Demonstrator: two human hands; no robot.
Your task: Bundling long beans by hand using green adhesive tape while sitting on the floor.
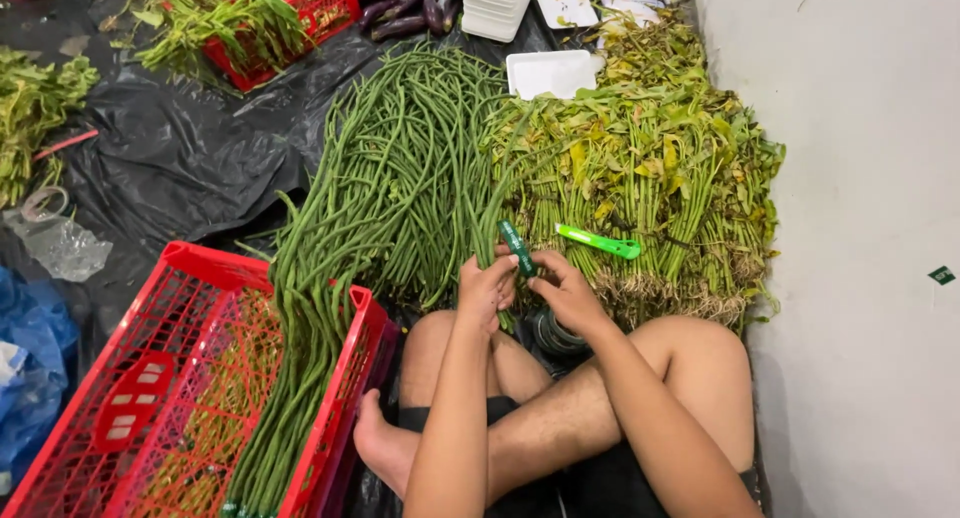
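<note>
I sit cross-legged on the floor before a big heap of long green beans (400, 168). My left hand (485, 288) grips a small bunch of these beans near their lower ends. My right hand (565, 290) touches the same bunch and pinches a strip of dark green tape (517, 247) that stands up between the two hands. A bright green cutter (600, 242) lies on the pile of leafy stalks (660, 178) just beyond my right hand. A dark tape roll (553, 333) sits between my knees, mostly hidden.
A red plastic crate (170, 378) with long beans draped over it stands at my left. Another red crate (300, 18) with greens, purple eggplants (405, 13) and white foam trays (550, 73) lie farther off. Black sheeting (180, 148) covers the floor. A white wall (860, 228) is on the right.
</note>
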